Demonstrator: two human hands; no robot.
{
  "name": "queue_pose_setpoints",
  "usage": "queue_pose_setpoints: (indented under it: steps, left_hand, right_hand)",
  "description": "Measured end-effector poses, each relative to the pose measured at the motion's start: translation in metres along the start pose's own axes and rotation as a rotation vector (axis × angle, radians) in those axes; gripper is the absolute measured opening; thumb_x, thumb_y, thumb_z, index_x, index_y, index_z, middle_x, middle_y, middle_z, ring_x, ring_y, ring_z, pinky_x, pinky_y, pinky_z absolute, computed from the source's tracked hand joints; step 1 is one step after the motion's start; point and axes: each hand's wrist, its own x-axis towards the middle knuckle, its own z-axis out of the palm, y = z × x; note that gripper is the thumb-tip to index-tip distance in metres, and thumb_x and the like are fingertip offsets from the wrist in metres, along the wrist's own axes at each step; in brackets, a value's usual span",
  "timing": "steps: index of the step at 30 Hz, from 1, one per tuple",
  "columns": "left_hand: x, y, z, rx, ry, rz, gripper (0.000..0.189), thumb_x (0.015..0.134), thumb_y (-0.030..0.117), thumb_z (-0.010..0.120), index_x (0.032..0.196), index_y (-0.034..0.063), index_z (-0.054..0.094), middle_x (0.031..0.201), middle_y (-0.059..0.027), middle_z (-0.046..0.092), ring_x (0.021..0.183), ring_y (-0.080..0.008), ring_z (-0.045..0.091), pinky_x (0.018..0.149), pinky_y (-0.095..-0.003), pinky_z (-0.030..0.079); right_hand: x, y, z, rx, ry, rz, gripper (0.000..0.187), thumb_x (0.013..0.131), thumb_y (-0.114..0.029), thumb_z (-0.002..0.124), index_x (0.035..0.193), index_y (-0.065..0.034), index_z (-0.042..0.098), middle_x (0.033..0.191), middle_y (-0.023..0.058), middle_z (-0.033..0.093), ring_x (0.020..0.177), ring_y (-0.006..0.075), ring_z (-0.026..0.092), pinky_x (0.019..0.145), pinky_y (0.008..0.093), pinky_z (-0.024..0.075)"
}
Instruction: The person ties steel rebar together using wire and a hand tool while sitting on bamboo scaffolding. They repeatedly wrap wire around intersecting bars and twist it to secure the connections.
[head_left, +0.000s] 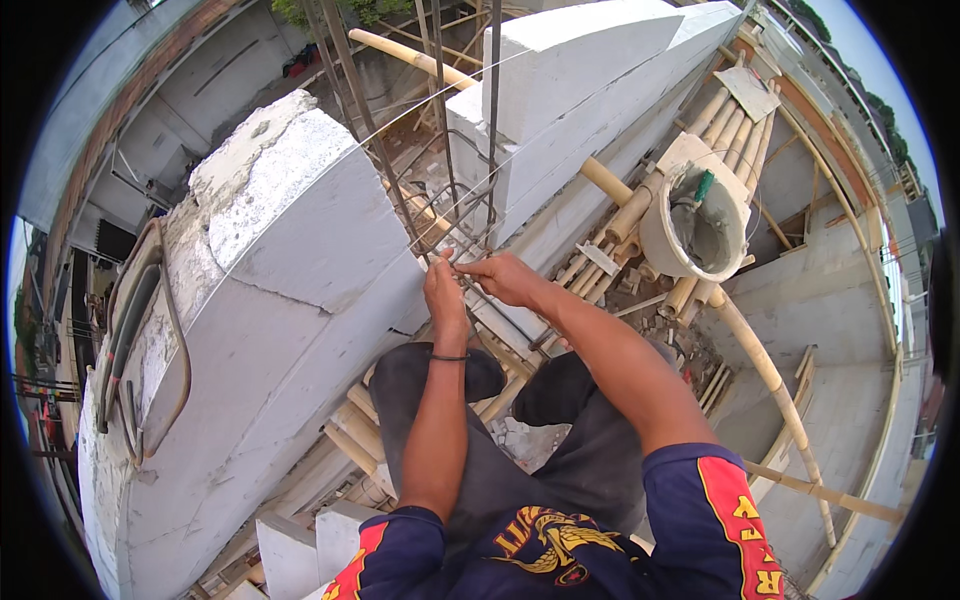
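My left hand (445, 291) is raised at the steel rebar cage (450, 217) in the gap between two lightweight block walls. Its fingers are bent in close to a bar. From the right, my right hand (504, 276) meets it, thumb and forefinger drawn together near the left fingertips. Whatever lies between the fingers is too small to make out. A bent steel stirrup (502, 309) runs below the hands towards my knees. A thin pale string (420, 114) stretches across the left wall (322, 217) and past the upright bars.
A hacksaw-like tool with a bent metal frame (180, 337) lies on the left wall's rough mortar top. At right, a mortar bucket (670, 238) with a green-handled trowel (703, 185) stands on bamboo poles (731, 127). The right wall (570, 112) rises beyond. Rubble (525, 442) lies below.
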Motion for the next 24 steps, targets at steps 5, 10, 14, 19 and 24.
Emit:
queue_pose_setpoints:
  steps: [5, 10, 14, 19, 24]
  left_hand:
    - [0.003, -0.002, 0.004, 0.104, 0.038, 0.083, 0.038, 0.099, 0.023, 0.040, 0.118, -0.0036, 0.058, 0.077, -0.0029, 0.053, 0.072, -0.0112, 0.054, 0.064, -0.0254, 0.047]
    - [0.001, -0.008, 0.004, -0.417, -0.082, -0.157, 0.025, 0.097, 0.019, 0.048, 0.110, 0.0004, 0.058, 0.075, -0.0004, 0.048, 0.071, -0.0126, 0.055, 0.063, -0.0301, 0.051]
    - [0.005, -0.017, 0.006, -0.513, -0.067, -0.069, 0.030, 0.099, 0.026, 0.049, 0.108, -0.0010, 0.058, 0.075, -0.0033, 0.057, 0.066, -0.0149, 0.058, 0.060, -0.0272, 0.048]
    - [0.007, -0.022, 0.006, -0.516, -0.087, 0.052, 0.030, 0.099, 0.026, 0.050, 0.109, -0.0012, 0.056, 0.087, -0.0060, 0.059, 0.075, -0.0163, 0.060, 0.064, -0.0285, 0.049]
    - [-0.005, -0.022, 0.003, -0.393, -0.057, 0.160, 0.030, 0.098, 0.026, 0.050, 0.110, -0.0014, 0.055, 0.099, -0.0087, 0.061, 0.084, -0.0178, 0.061, 0.068, -0.0299, 0.050]
  right_hand:
    - [-0.021, -0.010, 0.002, -0.092, -0.080, 0.095, 0.037, 0.081, -0.007, 0.057, 0.115, -0.0181, 0.066, 0.083, 0.0214, 0.065, 0.076, 0.0385, 0.063, 0.070, 0.0457, 0.0500]
    - [-0.024, -0.093, -0.034, -0.721, -0.008, -0.120, 0.017, 0.078, -0.012, 0.063, 0.094, -0.0113, 0.069, 0.080, 0.0127, 0.065, 0.074, 0.0307, 0.066, 0.066, 0.0437, 0.0520]
    - [-0.013, -0.214, -0.079, -0.569, 0.330, -0.334, 0.011, 0.075, -0.015, 0.071, 0.078, -0.0062, 0.064, 0.079, 0.0075, 0.061, 0.072, 0.0247, 0.063, 0.060, 0.0347, 0.0507]
    - [0.054, -0.344, -0.085, -0.291, 0.438, -0.782, 0.017, 0.078, -0.017, 0.073, 0.088, -0.0048, 0.065, 0.087, 0.0076, 0.064, 0.078, 0.0237, 0.064, 0.069, 0.0329, 0.0518]
    - [0.141, -0.412, -0.053, -0.526, 0.008, -0.834, 0.040, 0.086, -0.044, 0.063, 0.102, -0.0085, 0.069, 0.101, 0.0094, 0.068, 0.102, 0.0268, 0.062, 0.088, 0.0401, 0.0489]
